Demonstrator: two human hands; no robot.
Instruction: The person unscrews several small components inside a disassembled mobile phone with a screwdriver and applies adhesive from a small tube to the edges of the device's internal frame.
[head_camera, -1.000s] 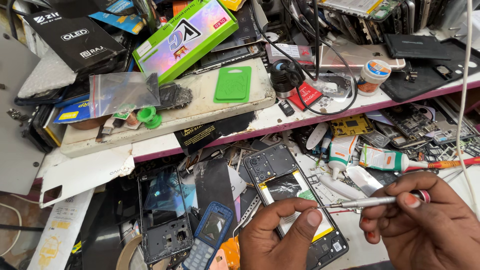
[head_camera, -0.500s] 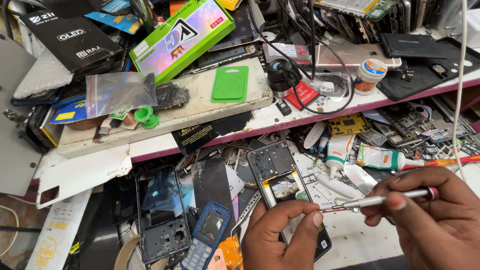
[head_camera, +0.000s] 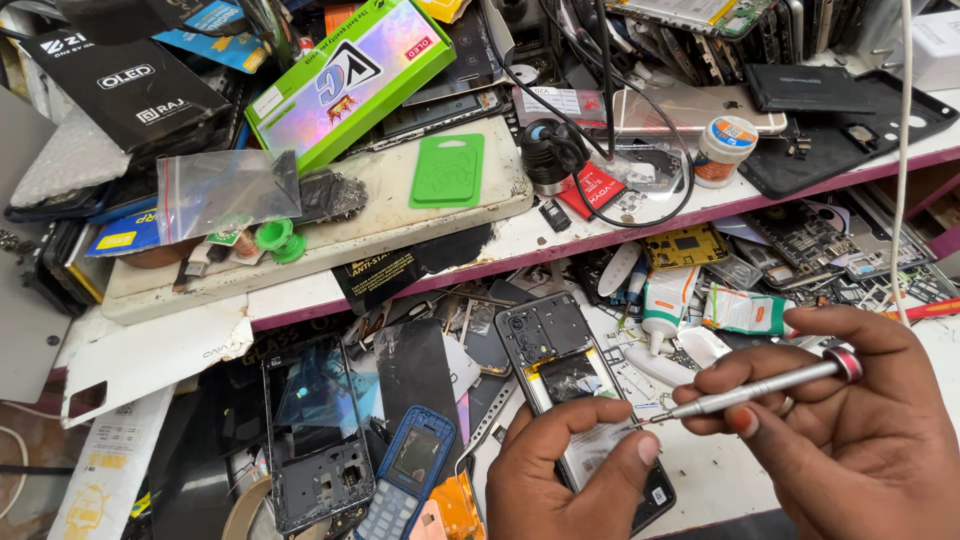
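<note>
Opened phone (head_camera: 570, 385), back cover off, lying face down on the cluttered bench at near centre, tilted with its top end toward far left. Left hand (head_camera: 570, 475) clamped on the lower half of the phone, thumb across its face, fingers curled round the near edge. Right hand (head_camera: 850, 430) at near right, fingers closed together round a slim metal screwdriver (head_camera: 755, 388), red cap at its right end, tip pointing left and sitting just beside the left thumb over the phone's lower half; contact of tip with phone not clear. To the left of the phone: a bare dark phone frame (head_camera: 315, 440) lying flat, and a blue keypad phone (head_camera: 410, 480) just right of that frame, near edge. Just right of the opened phone, a white glue tube (head_camera: 665, 305) and a white and green packet (head_camera: 745, 310), both well apart from the hands. Behind, on the raised shelf: a green flat card (head_camera: 448, 170) on a pale worn board (head_camera: 370, 215), a clear zip bag (head_camera: 225, 190) at far left, a green box (head_camera: 350, 75) leaning above it, a small round tub (head_camera: 725, 150) at far right, black cables (head_camera: 600, 90) looping across the middle.
</note>
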